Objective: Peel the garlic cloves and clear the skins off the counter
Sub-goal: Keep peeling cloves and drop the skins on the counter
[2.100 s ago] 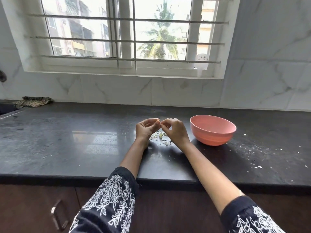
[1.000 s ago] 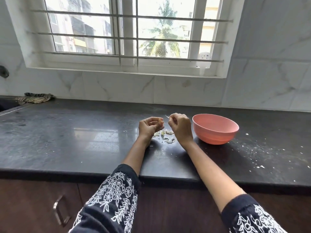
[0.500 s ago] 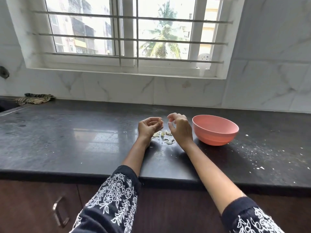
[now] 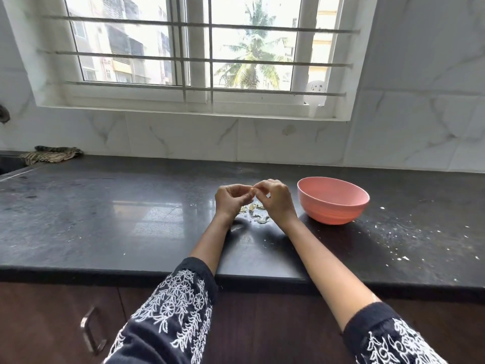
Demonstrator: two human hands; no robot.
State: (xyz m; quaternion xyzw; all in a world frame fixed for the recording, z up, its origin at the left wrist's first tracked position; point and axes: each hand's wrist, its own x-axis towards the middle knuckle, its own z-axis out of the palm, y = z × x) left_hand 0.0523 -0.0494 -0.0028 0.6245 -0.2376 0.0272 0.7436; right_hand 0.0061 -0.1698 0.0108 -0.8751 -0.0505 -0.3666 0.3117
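Both hands meet above the black counter (image 4: 105,219). My left hand (image 4: 231,199) curls its fingers round a small pale garlic clove (image 4: 252,191), which shows only as a sliver between the fingertips. My right hand (image 4: 277,199) pinches at the same clove from the right. Below and between the hands lies a small heap of pale garlic skins (image 4: 256,212) on the counter. A pink bowl (image 4: 333,199) stands just right of my right hand; its inside looks bare from this angle.
White crumbs (image 4: 401,240) speckle the counter right of the bowl. A striped cloth (image 4: 49,155) lies at the far left by the wall, beside a sink edge. Marble tiles and a barred window back the counter. A cabinet handle (image 4: 90,332) sits below the front edge.
My right hand pulled away from the left with a bit of skin, opened over the heap, and has now come back to pinch the clove again. The left hand stayed put.
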